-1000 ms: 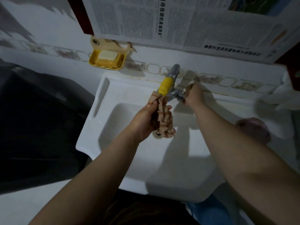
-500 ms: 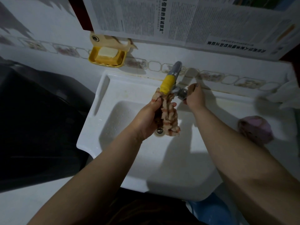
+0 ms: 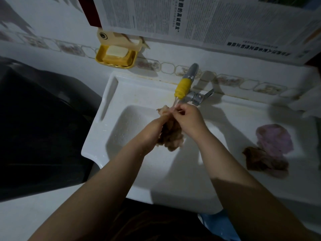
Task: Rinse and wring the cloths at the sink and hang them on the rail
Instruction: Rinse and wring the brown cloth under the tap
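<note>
Holding 1 beige cloth (image 3: 171,136) under the tap (image 3: 182,87), both hands work together over the sink (image 3: 111,119).

Left hand (image 3: 152,129) grips the bunched cloth from 9 o'clock; right hand (image 3: 189,119) pinches its upper edge just below the yellow spout. Cloth hangs above the basin. At 3 o'clock on the sink ledge lie a pink cloth (image 3: 276,141) and a brown cloth (image 3: 257,160), touching. At 11 o'clock, a yellow soap dish (image 3: 116,57) on the wall holds soap.

- A crumpled tan cloth (image 3: 171,138) is hanging bunched over the sink (image 3: 175,174) basin, just below the yellow-sleeved tap (image 3: 182,88).
- Pink cloth (image 3: 274,139) and brown cloth (image 3: 257,160) are lying right of the sink basin.
</note>
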